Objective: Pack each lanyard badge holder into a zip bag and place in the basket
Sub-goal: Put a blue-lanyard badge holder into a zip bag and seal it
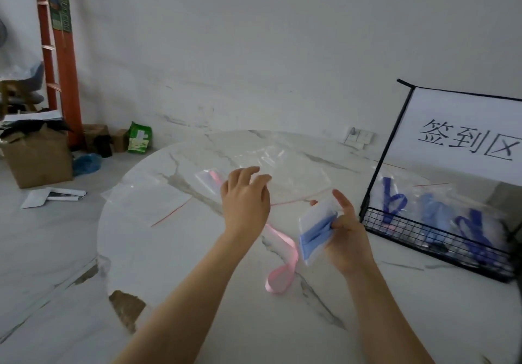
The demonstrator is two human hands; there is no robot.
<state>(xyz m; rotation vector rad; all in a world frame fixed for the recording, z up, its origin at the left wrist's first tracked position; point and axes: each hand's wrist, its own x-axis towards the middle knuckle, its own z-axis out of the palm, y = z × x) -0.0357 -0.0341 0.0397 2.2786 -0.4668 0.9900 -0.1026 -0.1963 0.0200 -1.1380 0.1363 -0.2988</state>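
Badge holder [313, 232] pinched, right hand [348, 236] curled

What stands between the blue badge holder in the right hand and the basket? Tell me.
Nothing visible does. The right hand holds the blue badge holder just left of the basket, with only bare table between them. The basket's low wire wall must be cleared.

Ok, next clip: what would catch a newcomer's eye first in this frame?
The right hand grips a folded blue lanyard badge holder just right of centre, while the left hand hovers open over clear zip bags. A pink lanyard trails across the marble table beneath it. At the right edge, a black wire basket already holds bagged blue lanyards in front of a white sign.
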